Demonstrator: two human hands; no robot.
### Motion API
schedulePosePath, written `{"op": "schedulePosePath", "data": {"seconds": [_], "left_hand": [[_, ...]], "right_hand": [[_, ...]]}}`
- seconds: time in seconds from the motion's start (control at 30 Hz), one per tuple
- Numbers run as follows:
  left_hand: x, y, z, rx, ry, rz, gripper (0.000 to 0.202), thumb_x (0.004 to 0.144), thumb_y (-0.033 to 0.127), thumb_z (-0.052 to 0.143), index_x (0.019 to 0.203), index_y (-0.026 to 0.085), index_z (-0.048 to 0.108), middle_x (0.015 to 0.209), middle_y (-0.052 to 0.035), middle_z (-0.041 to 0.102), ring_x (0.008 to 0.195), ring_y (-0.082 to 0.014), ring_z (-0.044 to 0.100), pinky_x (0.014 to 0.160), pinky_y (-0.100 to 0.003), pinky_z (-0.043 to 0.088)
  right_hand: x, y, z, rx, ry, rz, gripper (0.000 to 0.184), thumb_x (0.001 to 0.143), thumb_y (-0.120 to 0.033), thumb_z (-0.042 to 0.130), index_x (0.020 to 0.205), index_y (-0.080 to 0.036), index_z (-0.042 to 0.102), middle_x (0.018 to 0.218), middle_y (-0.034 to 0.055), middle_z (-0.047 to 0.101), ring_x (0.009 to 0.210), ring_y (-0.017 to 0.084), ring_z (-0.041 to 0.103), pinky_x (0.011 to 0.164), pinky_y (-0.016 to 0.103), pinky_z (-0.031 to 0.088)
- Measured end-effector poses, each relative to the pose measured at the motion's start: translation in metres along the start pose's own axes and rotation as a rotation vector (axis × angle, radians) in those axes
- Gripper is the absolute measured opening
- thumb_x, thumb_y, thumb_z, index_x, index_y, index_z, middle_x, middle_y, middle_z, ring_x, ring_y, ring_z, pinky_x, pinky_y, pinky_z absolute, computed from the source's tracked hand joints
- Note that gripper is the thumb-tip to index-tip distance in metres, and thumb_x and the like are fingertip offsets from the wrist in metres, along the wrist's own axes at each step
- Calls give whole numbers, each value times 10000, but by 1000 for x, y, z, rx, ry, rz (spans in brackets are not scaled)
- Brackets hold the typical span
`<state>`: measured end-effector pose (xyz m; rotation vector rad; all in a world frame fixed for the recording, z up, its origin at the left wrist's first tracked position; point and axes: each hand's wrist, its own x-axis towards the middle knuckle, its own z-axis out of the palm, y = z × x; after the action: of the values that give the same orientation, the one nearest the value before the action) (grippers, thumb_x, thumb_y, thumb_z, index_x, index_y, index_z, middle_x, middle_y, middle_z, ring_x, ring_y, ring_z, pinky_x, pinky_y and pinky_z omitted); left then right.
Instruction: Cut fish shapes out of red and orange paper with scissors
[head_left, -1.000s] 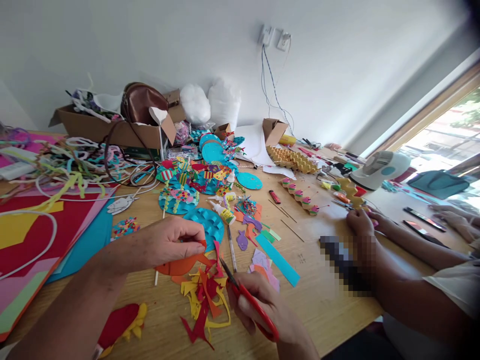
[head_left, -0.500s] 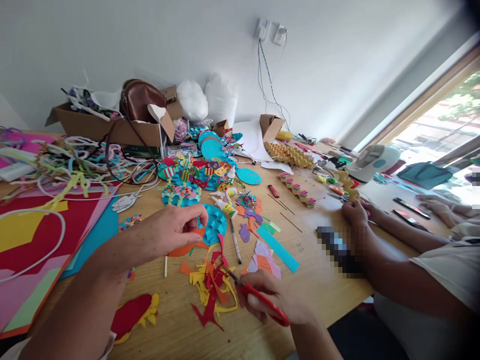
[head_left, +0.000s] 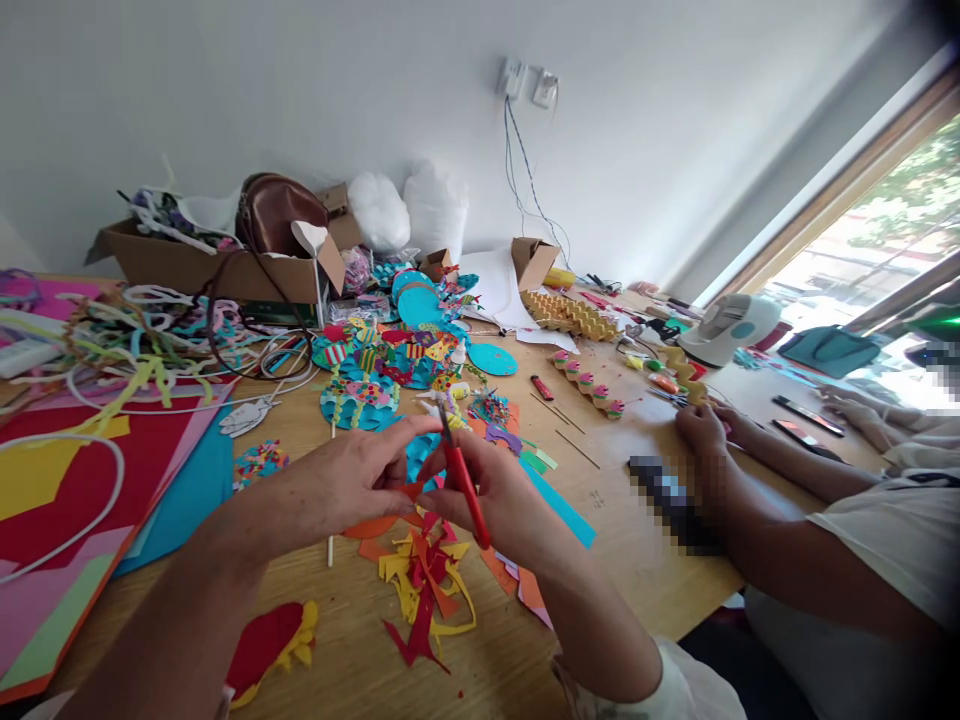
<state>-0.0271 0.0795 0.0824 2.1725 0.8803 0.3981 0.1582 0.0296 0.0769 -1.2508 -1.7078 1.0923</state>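
My left hand (head_left: 360, 480) is curled in a pinch around a small orange craft piece (head_left: 371, 526), mostly hidden beneath the fingers. Right beside it, my right hand (head_left: 491, 490) grips red-handled scissors (head_left: 466, 490), blades pointing up and away. The two hands meet at the fingertips, above a blue textured disc (head_left: 421, 455) that they partly cover. Below them lies a pile of red, yellow and orange scraps (head_left: 424, 580). A red and yellow cut-out (head_left: 270, 645) rests at the lower left.
Coloured sheets (head_left: 67, 500) and a tangle of pipe cleaners (head_left: 150, 330) lie at left. Behind stands a cardboard box (head_left: 217, 275) with a brown bag (head_left: 281, 215). A blue strip (head_left: 559, 505) lies at right, near another person's hands (head_left: 705, 425).
My right hand has moved up and left with the scissors, from over the scraps to beside my left hand. My left hand has shifted slightly right and down.
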Motion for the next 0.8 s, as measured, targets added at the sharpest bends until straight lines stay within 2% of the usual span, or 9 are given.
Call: {"op": "schedulePosePath", "data": {"seconds": [0.17,0.3,0.37,0.43,0.5,0.57,0.6,0.7,0.8], "left_hand": [[3,-3,0,42,53,-30,558,757,277,600,1295,269,456,628,65,593,567,-148,546,533,-228,350],[-3,-5,-9,-26,68,-26,551,784,263,579,1313,345,450,670,64,596,594,-149,569,547,-229,388],[-5,-7,-15,-103,253,-15,563,778,303,610,1313,361,447,835,31,618,737,-172,604,631,-256,440],[-6,-7,-20,-224,548,40,540,763,349,643,1277,328,479,978,-4,598,904,-202,589,763,-297,457],[-4,-6,-22,-409,804,116,417,792,390,617,1186,283,531,967,-12,588,934,-195,567,835,-309,445],[0,-3,-19,-634,926,139,260,844,408,550,1059,262,567,889,3,592,855,-165,565,819,-290,454],[3,-1,-15,-724,920,126,215,854,410,536,1004,260,569,860,15,594,824,-152,563,800,-275,460],[11,5,-2,-889,721,62,293,857,485,482,938,220,578,769,8,619,780,-171,577,752,-299,486],[16,11,11,-940,604,8,327,825,509,516,874,194,591,737,-3,624,734,-181,587,695,-306,493]], "right_hand": [[14,-5,7,-60,-30,-50,132,707,-181,646,743,-191,519,650,-41,504,582,118,440,501,213,337],[19,-4,1,78,16,-37,147,671,-152,641,702,-189,503,613,-60,484,532,98,416,486,207,339],[21,-4,-3,194,104,-35,158,663,-168,658,700,-188,506,622,-55,508,521,95,421,480,210,344],[22,-4,-6,336,250,-69,182,659,-191,681,705,-189,505,639,-46,540,520,95,433,478,213,348],[25,-4,-4,496,404,-130,209,658,-206,698,719,-194,498,648,-46,554,518,92,441,477,213,349],[29,-5,1,621,515,-189,214,665,-199,694,724,-199,489,637,-57,538,504,84,438,474,210,345],[31,-6,4,666,553,-211,209,670,-193,688,722,-199,486,632,-61,528,498,79,437,473,208,342],[40,-7,16,737,624,-236,210,677,-204,678,724,-202,473,621,-66,507,475,76,439,460,210,331],[47,-6,29,742,645,-211,238,669,-239,686,723,-209,456,615,-60,507,459,84,439,449,220,339]]}}
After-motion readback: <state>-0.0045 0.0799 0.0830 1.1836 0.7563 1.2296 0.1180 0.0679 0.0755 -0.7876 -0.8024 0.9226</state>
